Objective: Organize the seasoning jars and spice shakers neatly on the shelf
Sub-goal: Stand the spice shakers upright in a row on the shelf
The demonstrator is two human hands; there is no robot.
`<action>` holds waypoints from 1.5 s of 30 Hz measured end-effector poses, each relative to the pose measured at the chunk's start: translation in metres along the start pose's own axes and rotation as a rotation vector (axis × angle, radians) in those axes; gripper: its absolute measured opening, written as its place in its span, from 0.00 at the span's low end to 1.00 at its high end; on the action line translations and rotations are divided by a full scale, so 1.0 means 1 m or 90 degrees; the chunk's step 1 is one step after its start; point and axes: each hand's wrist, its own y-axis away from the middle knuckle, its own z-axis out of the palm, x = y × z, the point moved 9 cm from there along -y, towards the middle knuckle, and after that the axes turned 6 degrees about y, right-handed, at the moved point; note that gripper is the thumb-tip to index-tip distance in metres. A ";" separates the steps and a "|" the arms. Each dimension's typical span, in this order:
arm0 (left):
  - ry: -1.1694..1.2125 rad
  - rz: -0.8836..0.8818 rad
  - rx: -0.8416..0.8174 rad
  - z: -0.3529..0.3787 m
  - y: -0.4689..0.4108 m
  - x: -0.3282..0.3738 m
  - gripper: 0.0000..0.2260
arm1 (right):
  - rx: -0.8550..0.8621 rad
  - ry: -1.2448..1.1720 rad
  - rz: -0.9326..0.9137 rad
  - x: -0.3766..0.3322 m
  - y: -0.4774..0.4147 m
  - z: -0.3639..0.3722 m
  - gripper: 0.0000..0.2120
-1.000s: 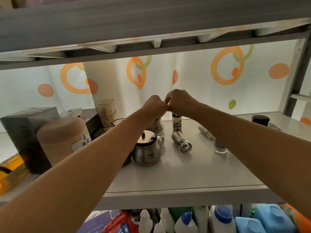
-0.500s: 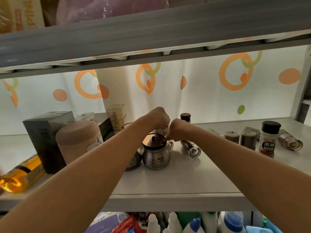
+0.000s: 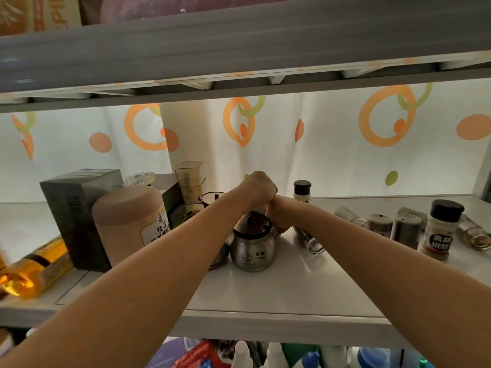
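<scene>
My left hand (image 3: 259, 188) is a closed fist on top of a seasoning jar (image 3: 259, 209) that is almost fully hidden behind the front steel seasoning pot (image 3: 252, 248). Just right of it and lower, my right hand (image 3: 279, 216) is closed against the same hidden jar. A glass shaker (image 3: 310, 239) lies on its side right of the pot. Behind stands a black-capped white bottle (image 3: 302, 191). Further right are two upright grey shakers (image 3: 380, 224) (image 3: 406, 230), a black-capped spice jar (image 3: 438, 232) and a glass jar lying down (image 3: 475, 235).
On the white shelf (image 3: 279, 288), left of my arms, stand a pink canister (image 3: 130, 221), a dark box (image 3: 77, 208) and stacked clear containers (image 3: 190, 179); an oil bottle (image 3: 32, 266) lies flat. The upper shelf (image 3: 239, 49) hangs low overhead. Cleaning bottles (image 3: 276, 354) stand below.
Both hands came down from mid-air, where they met pinched together, onto the jar behind the steel pot. The view has shifted, showing more of the shelf's right side.
</scene>
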 end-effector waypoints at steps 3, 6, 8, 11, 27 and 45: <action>0.007 -0.005 0.019 -0.003 0.005 -0.004 0.13 | 0.005 -0.006 0.038 0.004 -0.002 0.001 0.04; 0.025 -0.009 0.032 -0.007 0.006 -0.007 0.12 | 0.014 -0.082 0.057 0.009 -0.002 0.002 0.09; 0.040 -0.001 0.044 -0.010 0.006 -0.006 0.12 | 0.021 -0.145 0.075 0.014 0.002 -0.001 0.06; 0.023 0.017 0.072 -0.018 0.005 -0.001 0.10 | 0.053 -0.266 0.117 0.033 0.007 -0.010 0.12; 0.078 0.031 -0.040 0.021 0.027 0.033 0.21 | 0.363 -0.440 0.126 0.077 0.116 -0.032 0.13; 0.098 0.231 -0.128 0.053 0.054 0.082 0.15 | 0.476 -0.519 0.135 0.103 0.151 0.013 0.12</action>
